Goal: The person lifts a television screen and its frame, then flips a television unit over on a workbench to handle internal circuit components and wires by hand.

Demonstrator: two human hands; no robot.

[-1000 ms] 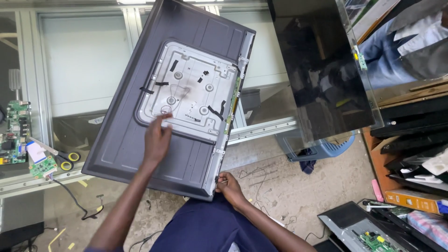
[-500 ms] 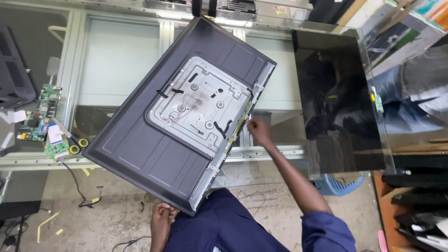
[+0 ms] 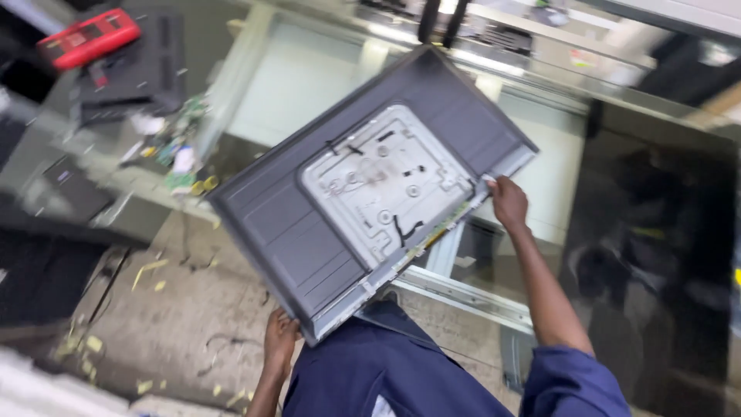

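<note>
Both hands carry 1 grey panel (image 3: 370,193) tilted above the floor (image 3: 193,309). The left hand (image 3: 279,336) clasps its lower corner; the right hand (image 3: 508,202) grips its far edge. Beyond the right fingers leans a dark screen (image 3: 656,255).

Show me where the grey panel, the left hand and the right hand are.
grey panel (image 3: 278,224), head view, on its bare back surface.
left hand (image 3: 279,341), head view, on the back of the hand.
right hand (image 3: 509,202), head view, on the back of the hand.

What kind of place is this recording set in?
Probably an electronics repair or dismantling workshop: a stripped grey flat-screen panel is held up, loose circuit boards lie on a metal-framed bench, and another dark screen leans nearby.
</note>
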